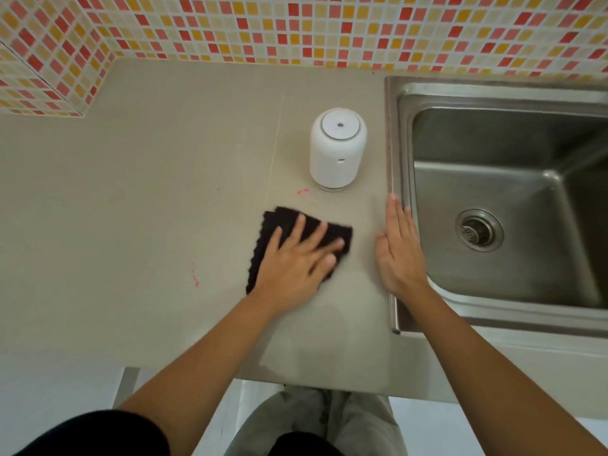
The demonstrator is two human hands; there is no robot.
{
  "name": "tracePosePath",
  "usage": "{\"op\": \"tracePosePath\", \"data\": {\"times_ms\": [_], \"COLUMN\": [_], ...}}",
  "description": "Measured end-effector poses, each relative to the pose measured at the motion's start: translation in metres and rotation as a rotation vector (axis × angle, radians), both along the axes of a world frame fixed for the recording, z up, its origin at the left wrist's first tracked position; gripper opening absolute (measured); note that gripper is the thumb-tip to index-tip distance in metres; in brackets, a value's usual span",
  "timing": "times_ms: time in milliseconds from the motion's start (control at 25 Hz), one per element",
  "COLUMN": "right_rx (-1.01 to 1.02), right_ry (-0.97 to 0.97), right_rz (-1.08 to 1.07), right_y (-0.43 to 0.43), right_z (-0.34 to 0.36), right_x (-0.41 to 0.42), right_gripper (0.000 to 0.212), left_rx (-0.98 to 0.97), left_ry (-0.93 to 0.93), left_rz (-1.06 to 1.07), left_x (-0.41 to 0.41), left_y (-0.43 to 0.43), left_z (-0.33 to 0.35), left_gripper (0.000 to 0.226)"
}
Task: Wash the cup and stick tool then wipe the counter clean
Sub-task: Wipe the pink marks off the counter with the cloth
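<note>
A black cloth point(286, 222) lies flat on the beige counter point(148, 199), and my left hand point(297, 261) presses down on it with fingers spread, slightly blurred. My right hand point(399, 248) rests flat on the counter beside the sink's left rim, fingers together, holding nothing. Pink marks show on the counter: one point(302, 191) just beyond the cloth, another point(194, 276) to its left. No cup or stick tool is in view.
A white cylindrical device point(338, 149) stands on the counter behind the cloth. A steel sink point(493, 179) with a drain point(478, 230) fills the right side. A mosaic tile wall point(296, 28) runs along the back and left. The counter's front edge is near my legs.
</note>
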State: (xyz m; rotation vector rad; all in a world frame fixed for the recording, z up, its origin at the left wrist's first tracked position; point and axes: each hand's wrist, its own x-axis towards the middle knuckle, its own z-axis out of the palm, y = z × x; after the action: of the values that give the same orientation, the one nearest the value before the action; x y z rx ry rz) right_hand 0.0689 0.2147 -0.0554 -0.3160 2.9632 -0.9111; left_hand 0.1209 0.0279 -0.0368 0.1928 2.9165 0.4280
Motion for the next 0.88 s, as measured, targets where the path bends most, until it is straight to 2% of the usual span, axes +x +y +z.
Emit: {"op": "tracePosePath", "data": {"times_ms": [80, 120, 200, 320, 400, 480, 520, 600, 720, 800, 880], "right_rx": [-0.015, -0.022, -0.041, -0.048, -0.041, -0.032, -0.024, -0.005, 0.008, 0.030, 0.045], "right_ry": [-0.010, -0.015, -0.017, -0.035, -0.042, -0.047, -0.047, -0.042, -0.056, -0.061, -0.054], "right_rz": [-0.003, 0.000, 0.001, 0.000, 0.000, -0.003, -0.006, -0.012, -0.014, -0.008, -0.004], "right_y": [0.000, 0.000, 0.001, -0.001, -0.001, 0.001, 0.002, 0.003, 0.002, 0.003, 0.004], "right_z": [0.002, 0.002, 0.001, 0.002, 0.002, -0.001, -0.003, -0.007, -0.009, -0.009, -0.010], "right_x": [0.001, 0.001, 0.002, 0.003, 0.003, 0.002, 0.001, 0.000, -0.001, -0.001, -0.002], "right_gripper": [0.062, 0.062, 0.061, 0.061, 0.061, 0.062, 0.062, 0.063, 0.063, 0.064, 0.064], "left_rx": [-0.066, -0.085, -0.082, -0.016, 0.021, 0.041, 0.036, -0.053, -0.147, -0.141, -0.154], "left_ry": [0.100, 0.130, 0.096, -0.026, -0.060, 0.003, 0.055, 0.100, 0.050, 0.011, 0.032], "left_rz": [-0.225, -0.261, -0.199, -0.036, -0.159, -0.356, -0.386, -0.317, -0.003, 0.011, -0.045], "left_x": [0.046, 0.056, 0.038, -0.006, 0.007, 0.047, 0.058, 0.047, 0.011, 0.020, 0.045], "left_y": [-0.017, -0.036, -0.063, -0.029, 0.000, -0.016, -0.037, -0.066, -0.035, 0.000, -0.003], "left_z": [-0.010, -0.010, -0.008, 0.005, 0.006, 0.002, -0.003, -0.010, -0.008, -0.003, -0.008], "left_gripper": [0.048, 0.047, 0.051, 0.050, 0.047, 0.049, 0.049, 0.048, 0.057, 0.060, 0.054]}}
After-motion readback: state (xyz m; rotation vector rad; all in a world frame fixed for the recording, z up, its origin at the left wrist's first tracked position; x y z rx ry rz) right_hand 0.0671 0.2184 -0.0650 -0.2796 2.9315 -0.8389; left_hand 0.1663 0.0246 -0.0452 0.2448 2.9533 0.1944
